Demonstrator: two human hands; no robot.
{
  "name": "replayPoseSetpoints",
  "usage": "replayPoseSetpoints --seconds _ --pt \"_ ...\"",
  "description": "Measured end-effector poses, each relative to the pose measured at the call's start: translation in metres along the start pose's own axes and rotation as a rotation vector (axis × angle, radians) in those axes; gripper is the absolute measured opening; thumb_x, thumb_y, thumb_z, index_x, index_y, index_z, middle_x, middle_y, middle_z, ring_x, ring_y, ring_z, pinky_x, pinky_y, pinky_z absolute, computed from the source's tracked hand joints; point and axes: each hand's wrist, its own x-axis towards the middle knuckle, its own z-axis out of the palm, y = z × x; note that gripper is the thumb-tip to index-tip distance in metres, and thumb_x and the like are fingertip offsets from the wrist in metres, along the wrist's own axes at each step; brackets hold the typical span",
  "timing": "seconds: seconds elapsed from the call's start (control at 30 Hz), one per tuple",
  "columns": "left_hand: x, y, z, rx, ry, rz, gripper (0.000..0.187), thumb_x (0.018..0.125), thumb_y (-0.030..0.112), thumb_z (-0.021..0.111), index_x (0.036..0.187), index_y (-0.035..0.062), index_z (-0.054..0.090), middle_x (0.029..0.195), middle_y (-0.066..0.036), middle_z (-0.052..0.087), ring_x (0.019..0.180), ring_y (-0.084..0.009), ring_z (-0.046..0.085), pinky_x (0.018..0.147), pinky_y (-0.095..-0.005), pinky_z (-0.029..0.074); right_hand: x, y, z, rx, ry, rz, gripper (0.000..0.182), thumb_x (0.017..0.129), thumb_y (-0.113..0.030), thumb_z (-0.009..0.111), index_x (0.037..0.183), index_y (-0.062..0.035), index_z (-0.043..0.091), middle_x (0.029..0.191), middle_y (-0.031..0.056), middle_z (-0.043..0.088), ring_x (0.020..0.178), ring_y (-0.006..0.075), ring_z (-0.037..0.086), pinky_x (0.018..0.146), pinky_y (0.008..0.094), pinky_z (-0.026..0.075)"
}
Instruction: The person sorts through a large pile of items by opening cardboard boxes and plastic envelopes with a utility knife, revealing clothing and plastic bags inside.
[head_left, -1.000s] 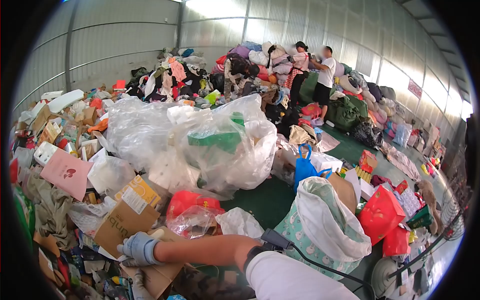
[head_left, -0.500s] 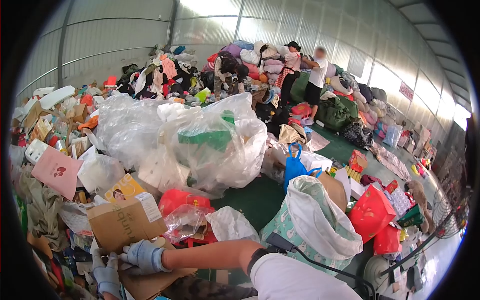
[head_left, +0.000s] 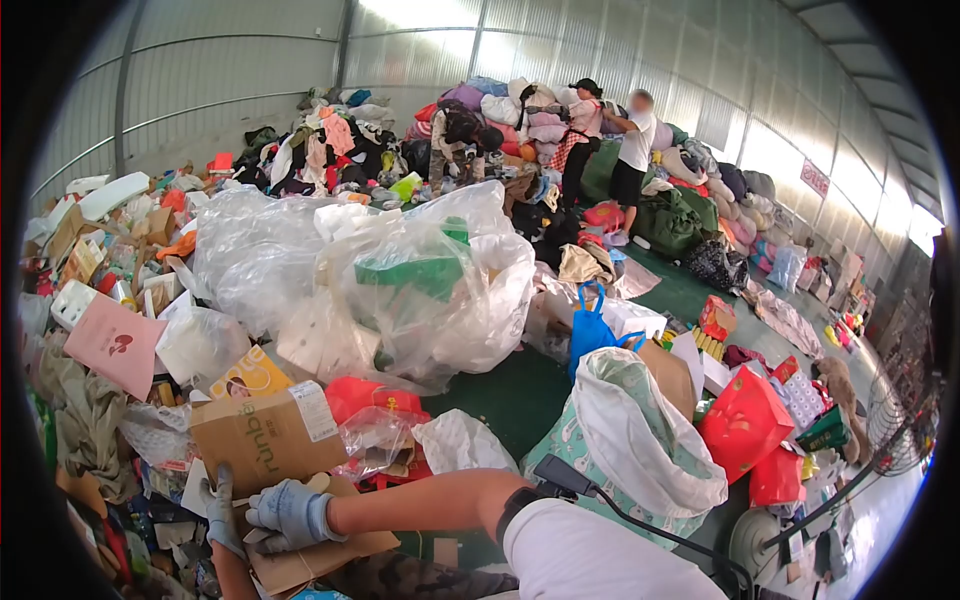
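Observation:
A brown cardboard box [head_left: 265, 440] with green printed letters and a white label stands tilted at the lower left, its flaps [head_left: 318, 562] spread toward me. My left hand [head_left: 222, 515], in a pale blue-grey glove, grips the box's near left edge with fingers pointing up. Close beside it, my right hand [head_left: 290, 515], gloved alike, is closed at the near side of the box by the flaps. Its fingertips are partly hidden. Behind the box lies a yellow printed package [head_left: 255, 372], and a red bag [head_left: 370, 398] is to its right.
Large clear plastic bags [head_left: 420, 290] bulge ahead. A green patterned sack [head_left: 610, 450] with a white lining stands to the right, near a blue bag [head_left: 592, 330] and a fan [head_left: 895, 425]. Mixed waste [head_left: 100, 380] is heaped on the left. Several people [head_left: 632, 150] stand by piled bundles.
The cardboard box has shifted a little right. My left hand has risen along its near edge, fingers now more upright; my right hand has moved slightly right.

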Motion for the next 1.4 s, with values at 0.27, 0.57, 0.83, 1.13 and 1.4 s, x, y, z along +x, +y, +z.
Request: replayPoseSetpoints --seconds 0.27,0.57,0.83,1.13,1.4 --pt "-0.004 -0.015 -0.006 -0.225 -0.206 -0.027 0.074 0.073 0.02 0.076 0.13 0.009 0.03 0.113 -0.016 0.048 0.08 -0.0254 0.062 0.057 -0.0324 0.055 -0.008 -0.002 -0.001 -0.003 0.142 -0.099 0.038 0.071 -0.043 0.062 0.078 -0.0068 0.052 0.08 0.0119 0.055 0.078 0.0305 0.056 0.063 0.0413 0.044" --pt "-0.016 -0.006 -0.001 -0.253 -0.134 -0.048 0.067 0.073 0.017 0.076 0.126 0.0091 0.035 0.106 -0.015 0.051 0.076 -0.0245 0.062 0.053 -0.0304 0.055 -0.009 -0.003 -0.001 -0.009 0.122 -0.103 0.038 0.071 -0.043 0.062 0.078 -0.0066 0.052 0.08 0.0119 0.055 0.078 0.0308 0.056 0.063 0.0408 0.044" --pt "-0.016 -0.015 0.0 -0.304 -0.101 -0.044 0.071 0.072 0.014 0.076 0.128 0.01 0.032 0.1 -0.015 0.055 0.078 -0.0236 0.062 0.055 -0.0322 0.055 -0.007 -0.001 0.003 -0.03 0.124 -0.101 0.037 0.072 -0.041 0.062 0.079 -0.0065 0.052 0.081 0.012 0.054 0.077 0.0305 0.055 0.063 0.0404 0.044" --pt "0.0 -0.069 -0.012 -0.507 -0.211 -0.258 0.048 0.081 0.004 0.064 0.119 0.0077 0.036 0.099 -0.014 0.057 0.079 -0.0229 0.062 0.063 -0.0362 0.056 -0.006 0.0 0.005 0.005 0.193 -0.155 0.033 0.07 -0.038 0.063 0.078 -0.0071 0.053 0.081 0.0118 0.054 0.077 0.03 0.055 0.063 0.04 0.043" --pt "0.013 -0.082 -0.015 -0.436 -0.208 -0.158 0.043 0.084 0.001 0.058 0.118 0.0118 0.036 0.101 -0.013 0.055 0.083 -0.0249 0.061 0.068 -0.0387 0.056 -0.006 -0.002 0.005 -0.027 0.165 -0.109 0.034 0.07 -0.039 0.062 0.079 -0.0076 0.054 0.081 0.0116 0.054 0.077 0.0297 0.055 0.064 0.0402 0.043"
